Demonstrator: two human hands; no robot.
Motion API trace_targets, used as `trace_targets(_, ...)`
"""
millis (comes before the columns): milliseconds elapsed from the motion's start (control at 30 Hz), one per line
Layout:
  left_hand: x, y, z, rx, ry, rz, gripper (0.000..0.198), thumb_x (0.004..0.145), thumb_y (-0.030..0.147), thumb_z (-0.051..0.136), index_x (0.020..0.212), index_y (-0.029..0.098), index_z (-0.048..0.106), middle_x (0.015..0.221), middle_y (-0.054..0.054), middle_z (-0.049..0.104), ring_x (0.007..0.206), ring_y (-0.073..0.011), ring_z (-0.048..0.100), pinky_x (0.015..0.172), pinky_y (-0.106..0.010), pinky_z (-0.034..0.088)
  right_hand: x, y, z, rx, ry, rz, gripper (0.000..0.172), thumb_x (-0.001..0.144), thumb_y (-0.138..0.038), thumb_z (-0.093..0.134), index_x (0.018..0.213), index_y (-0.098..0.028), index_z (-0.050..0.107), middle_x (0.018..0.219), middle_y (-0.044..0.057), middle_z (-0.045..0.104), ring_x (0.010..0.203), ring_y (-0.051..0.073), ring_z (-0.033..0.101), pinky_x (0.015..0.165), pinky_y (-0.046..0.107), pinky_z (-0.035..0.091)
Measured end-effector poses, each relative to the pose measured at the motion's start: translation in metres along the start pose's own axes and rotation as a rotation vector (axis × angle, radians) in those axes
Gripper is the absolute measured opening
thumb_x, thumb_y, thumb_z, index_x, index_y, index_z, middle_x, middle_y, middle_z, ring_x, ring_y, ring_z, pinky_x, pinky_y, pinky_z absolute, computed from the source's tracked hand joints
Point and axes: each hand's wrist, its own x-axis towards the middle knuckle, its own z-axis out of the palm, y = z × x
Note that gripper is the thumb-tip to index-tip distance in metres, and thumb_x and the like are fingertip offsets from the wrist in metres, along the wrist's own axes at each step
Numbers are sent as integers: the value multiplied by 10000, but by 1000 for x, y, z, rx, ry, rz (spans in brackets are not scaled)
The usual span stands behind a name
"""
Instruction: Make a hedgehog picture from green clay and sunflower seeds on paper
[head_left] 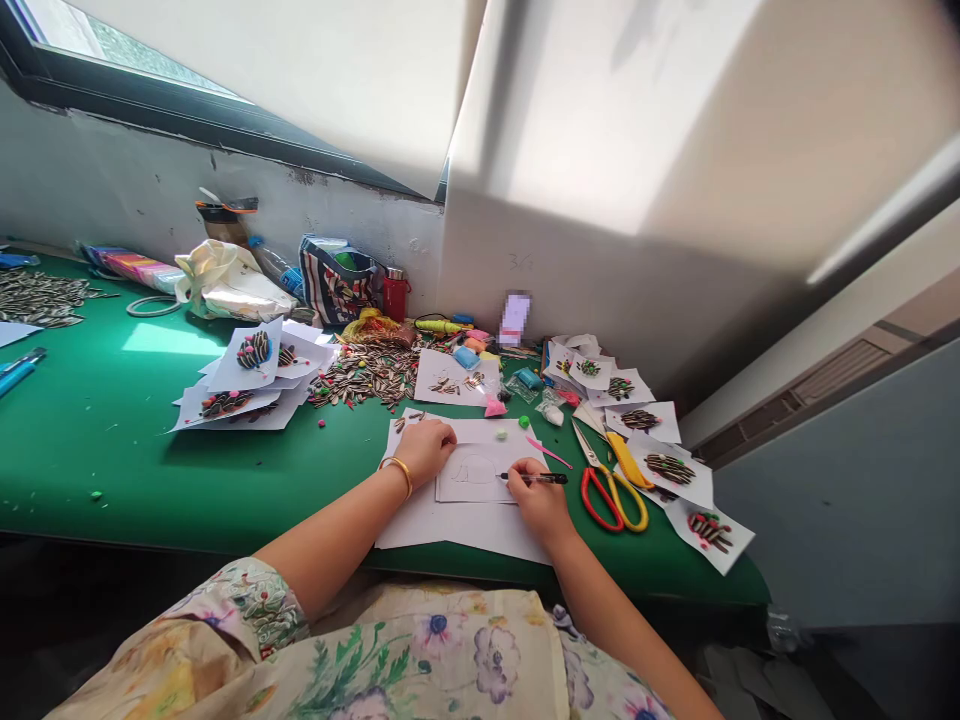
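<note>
A small white sheet [465, 490] with a thin curved outline drawn on it lies over larger white paper [420, 520] at the table's front edge. My right hand [538, 497] grips a black pen [551, 479], its tip on the sheet at the right side of the outline. Resting on the paper's upper left is my left hand [427, 450], with a gold bangle at the wrist; its fingers lie bent at the small sheet's corner, and what is under them is hidden. Green clay balls [523, 422] and a pink tool [549, 452] are just above the sheet.
Red-and-yellow scissors [611, 495] and a yellow cutter [628, 460] lie right of my right hand. Cards with seed pictures [667, 468] line the right edge; more are stacked left [255, 410]. Behind are a seed heap [367, 372], clay packs, a red bottle [395, 295] and a striped bag [337, 285].
</note>
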Motion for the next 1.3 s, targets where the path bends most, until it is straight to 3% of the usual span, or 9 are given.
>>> trace_targets(433, 0, 1, 0, 2, -3, -4, 166, 828, 212, 566, 834, 227, 731, 907, -42, 717, 878, -206, 624, 785, -315, 440, 0, 3, 0, 87, -9, 2, 162, 806, -339, 491, 716, -224, 560, 639, -9, 611, 594, 167, 548, 563, 265, 407)
trace_targets(600, 0, 2, -1, 3, -6, -6, 166, 827, 203, 565, 830, 226, 729, 905, -45, 717, 883, -210, 625, 783, -317, 441, -1, -6, -1, 115, 1, -43, 182, 826, -375, 495, 782, -216, 572, 717, 9, 620, 672, 177, 572, 641, 277, 446)
trace_targets(800, -1, 3, -2, 0, -6, -13, 174, 839, 212, 559, 843, 227, 733, 913, -49, 716, 900, -212, 626, 808, -321, 441, -8, -20, 10, 90, -59, -141, 170, 833, -338, 487, 752, -216, 574, 707, 8, 611, 656, 168, 549, 630, 270, 430)
trace_targets(1300, 0, 2, -1, -1, 0, -7, 155, 821, 201, 574, 825, 221, 728, 914, -48, 714, 891, -213, 622, 790, -321, 437, -9, -19, 15, 44, -121, -146, 153, 822, -304, 514, 738, -219, 610, 700, -7, 622, 656, 159, 555, 612, 260, 411)
